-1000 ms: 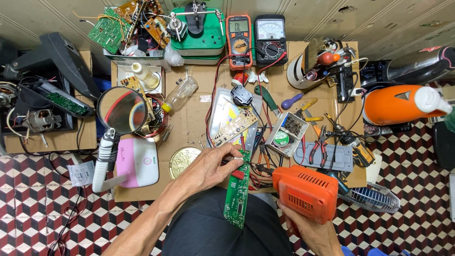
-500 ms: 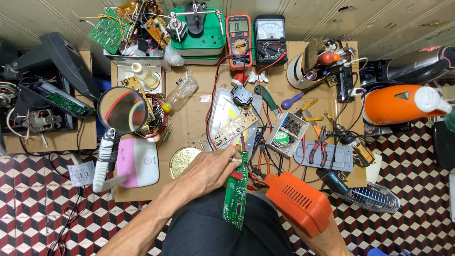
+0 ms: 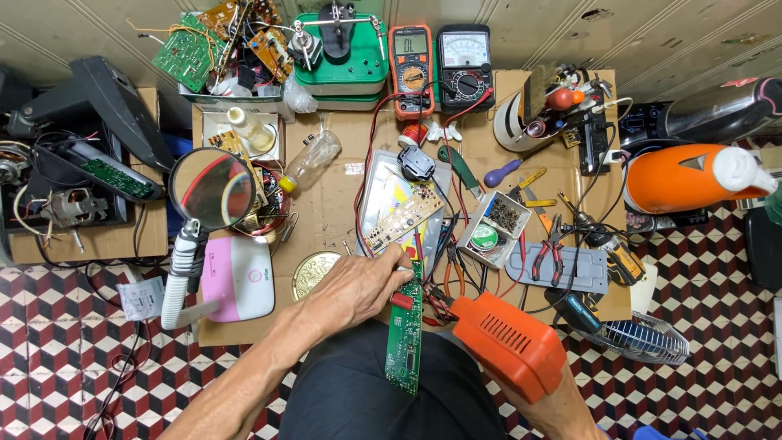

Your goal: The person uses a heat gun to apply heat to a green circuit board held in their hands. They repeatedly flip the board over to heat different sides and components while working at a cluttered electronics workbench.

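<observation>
My left hand (image 3: 358,285) grips the upper end of a long green circuit board (image 3: 406,342) that hangs down over my lap. A small red part sits on the board just below my fingers. My right hand (image 3: 562,407) holds an orange heat gun (image 3: 509,342) by its handle. The gun's nozzle points up and left, close to the board's upper end. Most of my right hand is hidden under the gun's body.
A cardboard-covered bench (image 3: 334,195) holds a pale board panel (image 3: 399,208), a parts box (image 3: 493,230), red pliers (image 3: 544,254), a round brass lid (image 3: 314,273) and two multimeters (image 3: 440,69). A magnifier lamp (image 3: 208,204) stands left. An orange kettle (image 3: 692,175) sits right.
The orange heat gun has swung left and tilted, its nozzle now close to the top of the green board. My left hand has kept its hold on the board.
</observation>
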